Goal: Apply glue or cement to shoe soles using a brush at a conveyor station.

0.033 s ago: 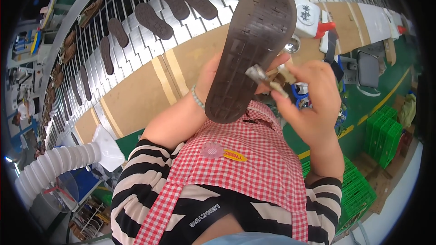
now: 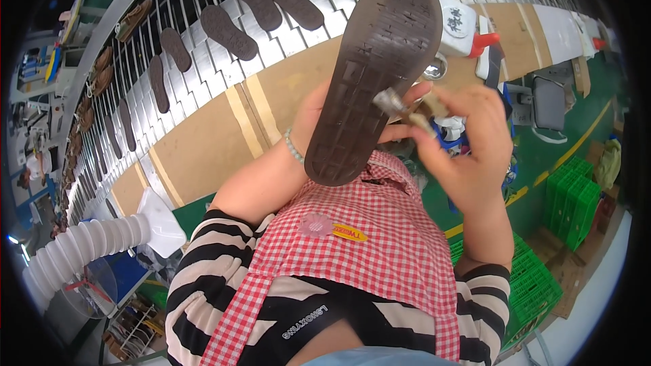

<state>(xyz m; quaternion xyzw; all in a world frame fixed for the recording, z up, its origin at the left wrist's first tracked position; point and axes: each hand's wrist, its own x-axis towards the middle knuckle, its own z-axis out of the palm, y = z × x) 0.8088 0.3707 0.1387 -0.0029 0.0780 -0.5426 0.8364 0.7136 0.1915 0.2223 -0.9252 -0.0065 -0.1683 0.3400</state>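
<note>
A dark brown shoe sole (image 2: 359, 95) is held up in front of me, its hollowed, ribbed face toward me. My left hand (image 2: 310, 118) grips it from behind, and most of that hand is hidden by the sole; some fingertips show past its right edge. A small brush (image 2: 393, 102) with a pale handle and a metal collar is pinched in my right hand (image 2: 472, 139). Its blurred head lies over the sole's right edge near the middle. The hollows toward the top of the sole look wet and shiny.
Beyond the sole runs a slatted metal conveyor (image 2: 298, 44) carrying several brown insoles (image 2: 230, 32). A brown cardboard strip (image 2: 203, 139) lies along its near side. A white bottle with a red spout (image 2: 458, 30) stands behind the sole. At left is a white duct hose (image 2: 102, 240); green crates (image 2: 573, 190) stand right.
My right hand and the brush have shifted slightly to the right along the sole's edge. The sole and my left hand stay almost in place.
</note>
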